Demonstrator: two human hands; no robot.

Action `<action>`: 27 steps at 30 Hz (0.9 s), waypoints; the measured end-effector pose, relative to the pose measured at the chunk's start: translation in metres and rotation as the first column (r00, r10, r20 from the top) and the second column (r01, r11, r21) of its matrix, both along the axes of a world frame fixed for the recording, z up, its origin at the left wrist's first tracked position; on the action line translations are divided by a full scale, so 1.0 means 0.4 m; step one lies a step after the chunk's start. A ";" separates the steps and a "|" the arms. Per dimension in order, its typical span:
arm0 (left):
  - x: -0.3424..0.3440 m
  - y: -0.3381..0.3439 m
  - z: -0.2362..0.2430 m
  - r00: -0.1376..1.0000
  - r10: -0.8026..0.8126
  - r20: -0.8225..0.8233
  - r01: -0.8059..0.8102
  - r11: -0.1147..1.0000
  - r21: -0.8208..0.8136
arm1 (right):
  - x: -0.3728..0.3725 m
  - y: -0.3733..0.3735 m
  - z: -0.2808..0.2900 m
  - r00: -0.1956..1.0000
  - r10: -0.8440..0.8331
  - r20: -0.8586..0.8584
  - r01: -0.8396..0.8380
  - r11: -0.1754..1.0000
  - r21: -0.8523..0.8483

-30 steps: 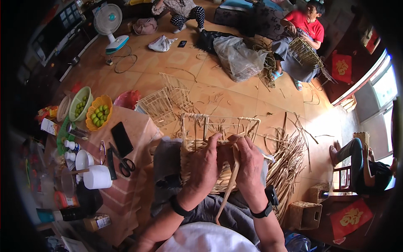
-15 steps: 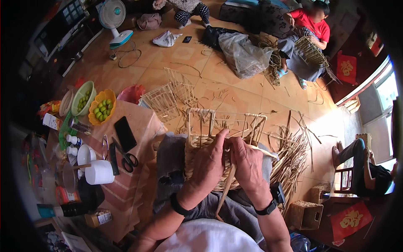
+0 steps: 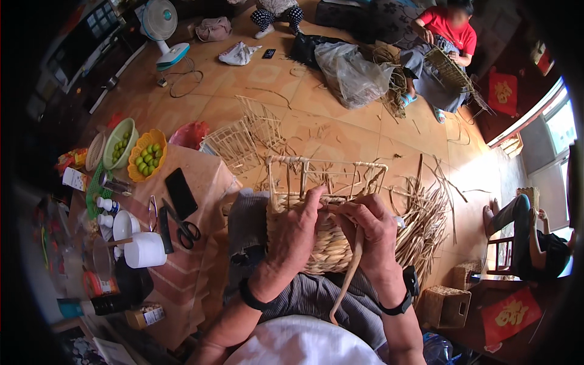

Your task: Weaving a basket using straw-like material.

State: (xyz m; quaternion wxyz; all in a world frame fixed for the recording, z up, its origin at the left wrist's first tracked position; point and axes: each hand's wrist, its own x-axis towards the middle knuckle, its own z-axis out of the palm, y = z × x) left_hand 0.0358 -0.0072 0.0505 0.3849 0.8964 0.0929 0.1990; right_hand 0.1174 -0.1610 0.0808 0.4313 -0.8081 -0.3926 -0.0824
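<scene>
A half-woven straw basket (image 3: 328, 258) rests on my lap, its lower wall thickly braided and its upper frame of bare rods open at the top. My left hand (image 3: 291, 234) is closed on the near side of the basket, thumb and fingers pinching at the top of the weave. Close beside it, my right hand (image 3: 374, 234) is closed on a flat straw strand (image 3: 348, 283), whose tail hangs down over the grey cloth on my lap. The fingertips of both hands nearly meet, and what lies between them is partly hidden.
Left stands a table with scissors (image 3: 185, 230), a phone (image 3: 181, 193), a white jar (image 3: 145, 250) and bowls of green fruit (image 3: 146, 159). Loose straw (image 3: 423, 225) lies right; wire-like basket frames (image 3: 234, 146) lie ahead. A person in red (image 3: 450, 36) weaves; another sits far right.
My right hand has turned and shifted slightly right, drawing the strand's tail rightward. My left hand has moved a little left, and more of the basket's braided wall shows between them.
</scene>
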 end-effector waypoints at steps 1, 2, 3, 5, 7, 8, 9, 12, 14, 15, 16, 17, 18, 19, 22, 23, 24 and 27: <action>0.000 -0.002 0.003 1.000 0.028 -0.007 -0.028 0.998 -0.055 | 0.001 0.003 -0.003 1.000 -0.001 -0.003 0.001 1.000 0.000; 0.000 -0.002 0.003 1.000 0.027 -0.010 -0.027 0.998 -0.054 | 0.001 0.007 -0.010 0.998 -0.011 0.066 0.015 0.998 -0.054; 0.003 -0.002 0.003 0.997 0.044 -0.058 -0.048 0.997 -0.063 | 0.003 0.010 -0.020 0.990 -0.019 0.137 0.034 0.994 -0.107; 0.008 0.001 0.001 0.993 0.059 -0.107 -0.067 0.995 -0.071 | 0.014 0.008 -0.048 0.986 -0.004 0.168 0.032 0.987 -0.160; 0.001 0.012 -0.006 0.997 0.071 -0.040 -0.072 0.997 -0.031 | 0.014 0.015 -0.054 0.988 0.024 0.154 0.000 0.988 -0.155; -0.005 0.017 -0.008 0.996 0.073 -0.044 -0.075 0.997 -0.028 | 0.012 0.019 -0.049 0.988 0.023 0.153 -0.002 0.991 -0.136; -0.009 0.020 -0.009 0.998 0.069 -0.005 -0.069 0.994 -0.085 | 0.010 0.015 -0.049 0.988 0.018 0.152 0.002 0.991 -0.136; -0.026 0.026 -0.020 0.997 0.078 0.021 -0.070 0.964 -0.257 | 0.005 0.005 -0.052 0.999 0.016 -0.052 -0.015 1.000 0.013; -0.039 0.031 -0.021 0.994 0.106 0.037 -0.076 0.877 -0.474 | 0.008 0.000 -0.055 0.979 0.058 -0.193 -0.021 0.982 0.190; -0.044 0.036 -0.015 0.994 0.102 0.033 -0.075 0.879 -0.471 | 0.010 0.001 -0.053 0.962 0.085 -0.258 -0.010 0.960 0.278; -0.050 0.041 -0.007 0.993 0.122 -0.003 -0.098 0.790 -0.606 | 0.004 0.010 -0.030 0.974 0.015 -0.227 0.040 0.971 0.235; -0.056 0.048 -0.002 0.990 0.136 -0.041 -0.123 0.679 -0.724 | 0.005 0.016 -0.036 0.973 0.013 -0.231 0.044 0.970 0.240; -0.058 0.051 -0.004 0.991 0.129 -0.029 -0.104 0.622 -0.776 | 0.007 0.017 -0.048 0.986 -0.023 -0.165 0.050 0.986 0.161; -0.060 0.059 -0.007 0.992 0.123 -0.033 -0.103 0.623 -0.775 | 0.008 0.019 -0.053 0.994 -0.053 -0.096 0.060 0.995 0.081; -0.076 0.089 -0.025 0.991 0.130 0.007 -0.056 0.479 -0.876 | 0.013 0.023 -0.048 0.998 -0.043 -0.044 0.042 0.999 -0.025; -0.085 0.097 -0.026 0.992 0.125 0.006 -0.055 0.483 -0.874 | 0.015 0.024 -0.050 1.000 -0.017 -0.014 0.016 0.999 -0.045; -0.096 0.103 -0.025 0.988 0.154 0.001 -0.061 0.394 -0.917 | 0.018 0.017 -0.044 1.000 -0.018 -0.014 0.018 0.999 -0.043; -0.137 0.129 -0.054 0.988 0.152 0.011 -0.025 0.234 -0.972 | 0.030 -0.011 -0.031 0.958 0.085 -0.274 -0.036 0.983 0.178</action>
